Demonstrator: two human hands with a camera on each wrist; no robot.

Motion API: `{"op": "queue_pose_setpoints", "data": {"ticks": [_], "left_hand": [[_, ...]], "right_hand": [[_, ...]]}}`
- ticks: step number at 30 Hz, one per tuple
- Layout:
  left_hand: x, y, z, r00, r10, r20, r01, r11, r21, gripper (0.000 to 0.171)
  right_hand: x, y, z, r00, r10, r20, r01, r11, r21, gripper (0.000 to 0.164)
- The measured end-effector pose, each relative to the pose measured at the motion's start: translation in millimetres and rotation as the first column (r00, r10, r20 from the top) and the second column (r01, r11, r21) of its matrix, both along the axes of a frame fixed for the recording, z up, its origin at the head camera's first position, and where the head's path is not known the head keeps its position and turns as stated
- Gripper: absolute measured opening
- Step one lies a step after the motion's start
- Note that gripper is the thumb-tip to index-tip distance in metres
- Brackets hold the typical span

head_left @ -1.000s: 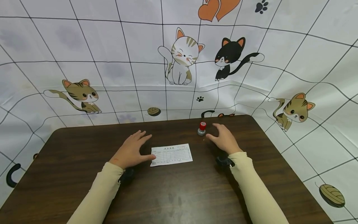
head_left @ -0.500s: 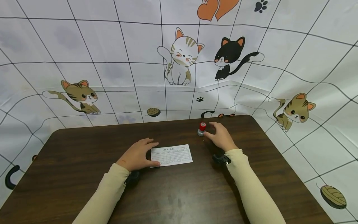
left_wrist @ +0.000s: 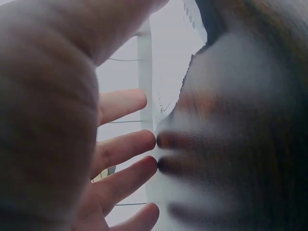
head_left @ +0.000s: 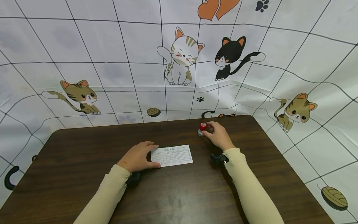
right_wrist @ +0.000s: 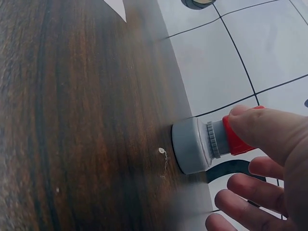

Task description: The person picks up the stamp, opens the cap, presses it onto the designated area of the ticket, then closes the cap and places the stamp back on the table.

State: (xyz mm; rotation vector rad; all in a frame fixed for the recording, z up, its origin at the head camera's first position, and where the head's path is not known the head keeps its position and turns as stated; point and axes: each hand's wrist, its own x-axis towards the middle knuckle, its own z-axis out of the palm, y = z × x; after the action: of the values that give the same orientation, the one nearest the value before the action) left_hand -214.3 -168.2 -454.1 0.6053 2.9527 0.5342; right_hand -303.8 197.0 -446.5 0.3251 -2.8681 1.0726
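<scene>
Currently I'm seeing the left hand [head_left: 138, 157], fingers spread and gripping nothing, resting at the left end of a white, rectangular, ragged-edged paper slip [head_left: 174, 155] that is lying on the dark wood-grained table [head_left: 179, 196]. The right hand [head_left: 220, 137] is keeping its fingers apart beside an upright, round grey plastic stamp [right_wrist: 188, 147]; its thumb [right_wrist: 262, 126] is overlapping the red cap [right_wrist: 236, 139], contact remaining unclear to me. The slip's print is proving illegible.
</scene>
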Motion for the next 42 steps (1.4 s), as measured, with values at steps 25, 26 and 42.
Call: {"op": "queue_pose_setpoints", "data": {"ticks": [25, 26, 42], "left_hand": [[2.6, 1, 0.5, 1.0, 0.014, 0.021, -0.014, 1.0, 0.003, 0.09], [2.6, 1, 0.2, 1.0, 0.011, 0.02, -0.011, 1.0, 0.003, 0.09], [-0.3, -2, 1.3, 1.0, 0.018, 0.014, -0.018, 1.0, 0.016, 0.091]], "right_hand": [[-6.4, -7, -2.7, 0.998, -0.023, -0.054, 0.019, 0.997, -0.071, 0.035], [-6.5, -7, -2.6, 0.998, -0.023, -0.058, 0.019, 0.998, -0.067, 0.035], [-4.8, -15, 5.8, 0.992, -0.011, -0.128, -0.003, 0.994, -0.109, 0.03]]}}
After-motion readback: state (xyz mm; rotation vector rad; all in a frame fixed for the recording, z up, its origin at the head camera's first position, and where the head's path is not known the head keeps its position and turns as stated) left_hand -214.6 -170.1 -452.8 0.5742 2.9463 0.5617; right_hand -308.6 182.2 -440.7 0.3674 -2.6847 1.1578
